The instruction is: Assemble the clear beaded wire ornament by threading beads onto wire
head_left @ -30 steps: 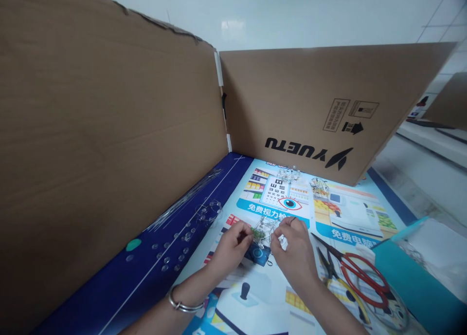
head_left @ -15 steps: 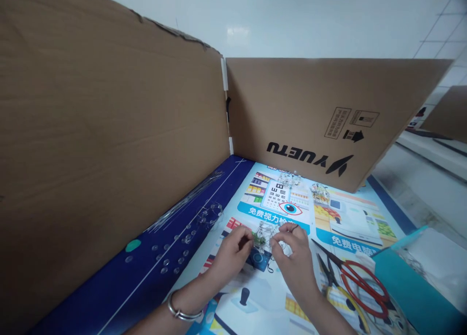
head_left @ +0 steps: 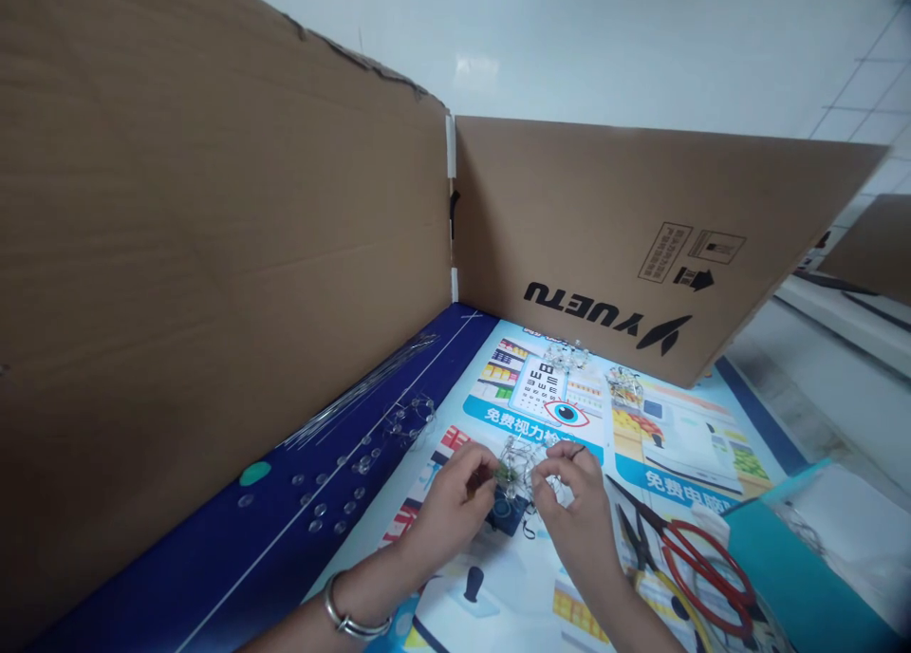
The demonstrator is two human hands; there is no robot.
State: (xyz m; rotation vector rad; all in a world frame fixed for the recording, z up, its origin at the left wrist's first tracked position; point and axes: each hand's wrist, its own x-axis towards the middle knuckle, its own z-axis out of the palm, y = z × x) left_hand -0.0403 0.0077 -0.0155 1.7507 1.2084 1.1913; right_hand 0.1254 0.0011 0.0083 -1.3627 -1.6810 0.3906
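Observation:
A small tangle of thin wire with clear beads and a green part is between my two hands, above the printed table cover. My left hand, with a silver bangle on the wrist, pinches the left side of this wire piece near the green part. On the right side, my right hand has thumb and index finger pressed together at the wire; a dark ring is on one finger. The exact strand in its fingertips is too small to make out.
Red-handled scissors and yellow-handled pliers lie at the right, beside a teal box. Loose clear beads, straight wires and a green disc lie left. Cardboard panels stand behind and left.
The view has shifted slightly. Both hands keep their pinched poses around the wire piece, with only small movement.

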